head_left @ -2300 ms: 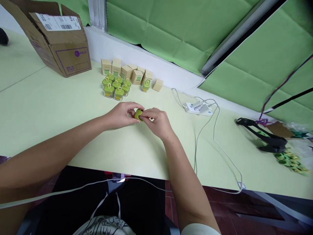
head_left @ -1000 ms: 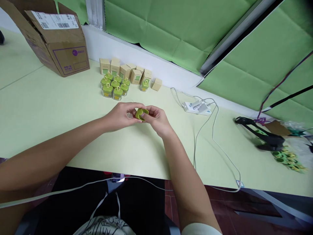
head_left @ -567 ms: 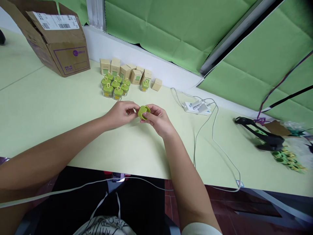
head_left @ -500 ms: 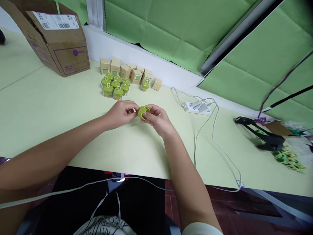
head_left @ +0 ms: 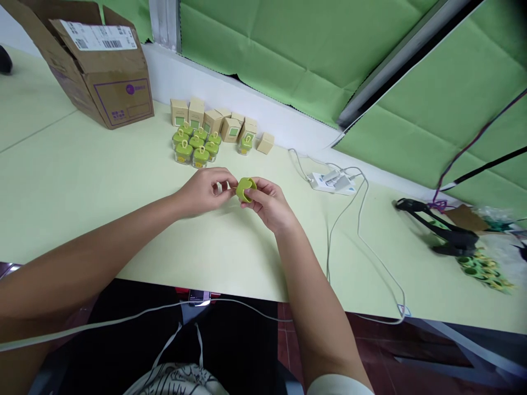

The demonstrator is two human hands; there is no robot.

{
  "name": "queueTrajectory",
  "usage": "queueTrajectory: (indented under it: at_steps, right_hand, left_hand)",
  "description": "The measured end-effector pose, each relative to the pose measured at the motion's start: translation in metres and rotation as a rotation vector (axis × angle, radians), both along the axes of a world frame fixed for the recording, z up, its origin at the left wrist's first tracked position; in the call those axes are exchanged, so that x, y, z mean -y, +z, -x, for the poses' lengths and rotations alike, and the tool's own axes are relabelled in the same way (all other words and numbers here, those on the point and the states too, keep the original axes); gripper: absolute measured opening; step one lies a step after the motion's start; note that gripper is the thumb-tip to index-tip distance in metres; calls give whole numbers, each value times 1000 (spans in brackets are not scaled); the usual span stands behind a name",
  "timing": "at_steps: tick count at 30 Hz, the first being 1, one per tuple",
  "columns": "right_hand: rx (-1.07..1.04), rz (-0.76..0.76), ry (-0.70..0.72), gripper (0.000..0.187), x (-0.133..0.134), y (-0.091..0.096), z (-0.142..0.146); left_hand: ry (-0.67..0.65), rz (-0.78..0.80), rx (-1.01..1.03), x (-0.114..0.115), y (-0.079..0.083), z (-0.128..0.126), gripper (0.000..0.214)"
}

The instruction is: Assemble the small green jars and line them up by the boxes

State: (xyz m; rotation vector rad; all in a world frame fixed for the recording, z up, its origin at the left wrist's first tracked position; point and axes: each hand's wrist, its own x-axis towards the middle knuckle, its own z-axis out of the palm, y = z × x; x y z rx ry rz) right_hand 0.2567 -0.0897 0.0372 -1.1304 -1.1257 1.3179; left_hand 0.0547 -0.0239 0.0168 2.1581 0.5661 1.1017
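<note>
At left a cardboard carton (head_left: 121, 104) gapes open, its white shipping label (head_left: 99, 37) showing barcodes; its purple print (head_left: 124, 102) is too blurred for me to read. Green-lidded jars (head_left: 196, 141) cluster before small boxes (head_left: 213, 122) near the wall (head_left: 288, 127), perhaps to stay clear of the arms. Over the table (head_left: 230, 247), the left hand (head_left: 208, 189) appears to pinch the left edge of a green cap (head_left: 242, 185); the right hand (head_left: 269, 204) grasps its other side, probably for steadiness. Farther right lies a power strip (head_left: 331, 182).

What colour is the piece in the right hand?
The piece is yellowish green; the head view shows it.
</note>
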Motion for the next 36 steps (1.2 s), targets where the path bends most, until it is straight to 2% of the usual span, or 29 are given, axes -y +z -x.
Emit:
queueTrajectory:
  at_steps: [5,10,13,15,18,21,24,27,30,34,36]
  right_hand:
    - [32,-25,-27,43,-1,-1,-4]
    - [27,-63,-15,55,-4,-7,0]
    - [67,-83,-19,57,-8,-13,-1]
    - [206,-125,-94,57,-12,-21,-3]
    - [592,-278,-193,46,-16,-35,-1]
    - [832,-427,-113,36,-16,-47,5]
    - [897,-428,-67,23,-15,-51,14]
    - [901,-351,-29,21,-13,-51,19]
    - [814,-361,-34,28,-14,-51,18]
    - [468,-313,-152,53,-18,-48,10]
    - [286,-261,-170,59,-20,-43,6]
  left_hand:
    - [-33,-60,-15,5,-1,0,58]
    - [-45,-14,4,6,0,-6,47]
    - [77,117,118,-8,-1,-4,52]
    - [195,174,265,-22,-3,-1,54]
    - [274,198,338,-41,-9,4,52]
    - [287,220,330,-46,-15,4,54]
    - [276,238,301,-42,-19,1,56]
    - [258,241,274,-38,-20,0,54]
    - [228,237,262,-39,-20,0,55]
    - [137,289,281,-41,-21,1,60]
    - [79,330,272,-40,-21,2,60]
